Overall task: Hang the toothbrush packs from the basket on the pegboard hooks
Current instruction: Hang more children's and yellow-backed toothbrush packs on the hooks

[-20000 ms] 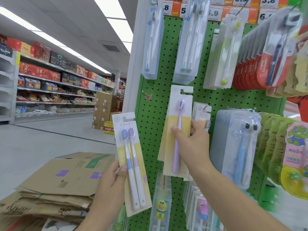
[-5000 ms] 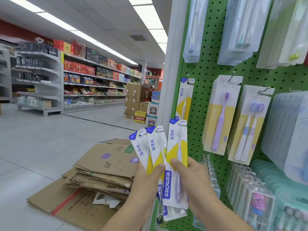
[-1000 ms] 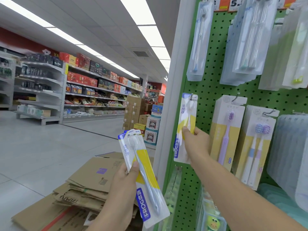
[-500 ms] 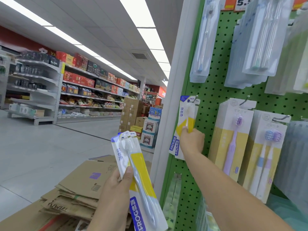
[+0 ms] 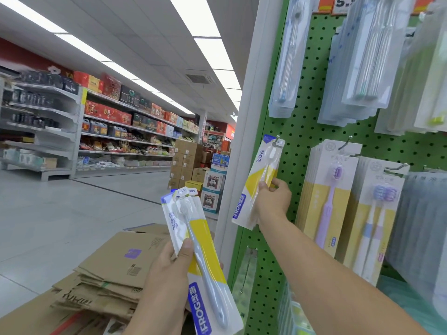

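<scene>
My right hand (image 5: 273,199) grips a white, yellow and blue toothbrush pack (image 5: 260,175) at its middle. The pack's top hole sits at a metal hook (image 5: 277,139) near the left edge of the green pegboard (image 5: 297,141). My left hand (image 5: 169,269) holds a small stack of the same packs (image 5: 200,257) lower down, thumb pressed on the front one, which shows a grey-blue brush. No basket is in view.
Yellow packs with purple brushes (image 5: 331,189) and twin brushes (image 5: 377,213) hang to the right of the hook. Clear packs (image 5: 285,56) hang above. A white upright post (image 5: 242,141) borders the board. Flattened cardboard boxes (image 5: 108,274) lie on the floor below left.
My right hand has lifted its pack up the board until its top reaches the hook. My left hand still holds the remaining packs.
</scene>
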